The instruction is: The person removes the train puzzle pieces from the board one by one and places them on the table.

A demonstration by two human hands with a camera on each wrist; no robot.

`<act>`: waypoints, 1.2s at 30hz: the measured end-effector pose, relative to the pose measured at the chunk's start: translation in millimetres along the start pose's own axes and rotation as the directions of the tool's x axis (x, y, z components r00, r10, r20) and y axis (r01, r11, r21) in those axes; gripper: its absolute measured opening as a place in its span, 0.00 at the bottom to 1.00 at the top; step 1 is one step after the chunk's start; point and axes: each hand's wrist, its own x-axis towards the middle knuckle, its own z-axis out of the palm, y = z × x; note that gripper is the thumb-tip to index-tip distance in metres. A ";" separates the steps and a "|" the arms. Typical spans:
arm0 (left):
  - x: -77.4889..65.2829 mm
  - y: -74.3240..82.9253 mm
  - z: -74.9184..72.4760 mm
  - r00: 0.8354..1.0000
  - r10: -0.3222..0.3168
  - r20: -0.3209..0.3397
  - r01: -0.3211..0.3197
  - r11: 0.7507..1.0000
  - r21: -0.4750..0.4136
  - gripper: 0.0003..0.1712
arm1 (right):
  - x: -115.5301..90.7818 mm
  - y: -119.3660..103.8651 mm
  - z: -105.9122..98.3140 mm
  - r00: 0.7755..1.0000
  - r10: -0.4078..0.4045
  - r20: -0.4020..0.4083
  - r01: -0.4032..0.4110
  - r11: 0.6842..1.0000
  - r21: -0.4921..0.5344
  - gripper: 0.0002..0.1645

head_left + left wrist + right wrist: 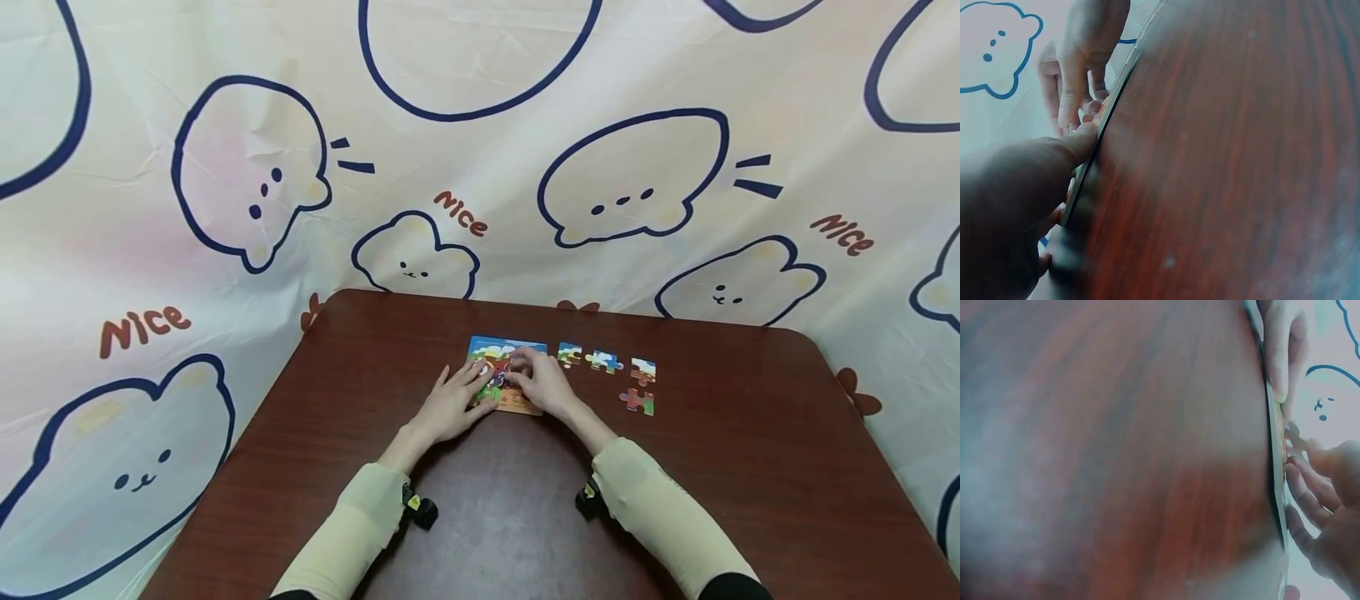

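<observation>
A colourful jigsaw puzzle board lies flat on the table in the head view, partly covered by both hands. My left hand rests on its left side, fingers spread; in the left wrist view the thumb touches the board's near edge. Over the right part of the board is my right hand. In the right wrist view it pinches a puzzle piece between thumb and finger, tilted up from the board surface. The picture side of that piece is hidden.
Several loose puzzle pieces lie right of the board, among them a blue one and a red-green one. The brown wooden table meets a cartoon-printed cloth at its back and sides.
</observation>
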 end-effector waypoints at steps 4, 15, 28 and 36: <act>0.4 0.4 -1.1 1.000 0.000 -0.005 0.000 1.000 0.000 0.39 | -1.5 2.4 -3.3 1.000 -0.022 0.005 0.022 1.000 0.002 0.23; 0.3 1.0 -2.6 1.000 0.003 0.000 -0.003 1.000 -0.008 0.40 | -8.7 17.2 -22.3 0.999 0.004 -0.037 0.002 0.990 0.141 0.25; -1.5 0.3 -2.4 1.000 0.005 -0.004 -0.005 1.000 -0.020 0.39 | -35.0 40.8 -51.2 0.999 0.025 -0.042 -0.019 0.991 0.130 0.22; -1.0 -0.7 -0.2 1.000 0.004 0.001 -0.004 1.000 -0.018 0.39 | -54.9 57.6 -67.9 0.997 0.045 -0.065 -0.037 0.993 0.112 0.23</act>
